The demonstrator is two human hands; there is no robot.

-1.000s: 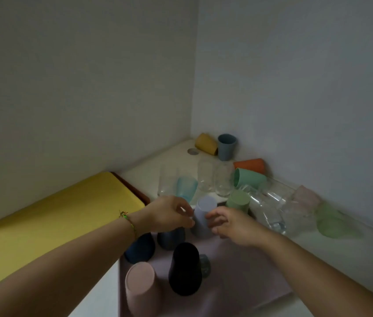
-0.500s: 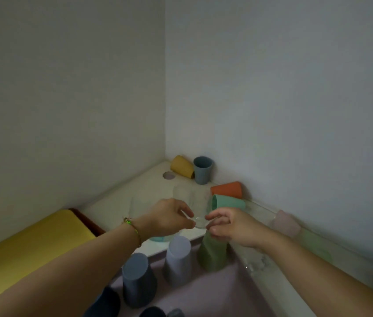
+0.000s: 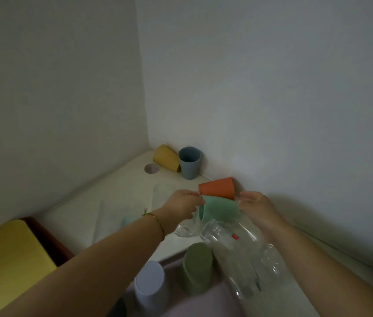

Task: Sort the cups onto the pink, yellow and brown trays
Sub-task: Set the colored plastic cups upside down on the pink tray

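Partly behind left hand (image 3: 181, 205), mint cup (image 3: 221, 210).

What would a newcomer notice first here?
Two hands meet mid-frame on a mint cup lying on its side: the left hand grips its rim, the right hand is at its base. An orange cup lies just behind it by the wall, and a yellow tray fills the lower left.

The mint cup (image 3: 220, 210), orange cup (image 3: 217, 190) and olive cup (image 3: 196, 268) looked matt, smooth plastic. The clear cups (image 3: 238, 244) were glossy and see-through. The yellow tray (image 3: 4, 259) was matt.
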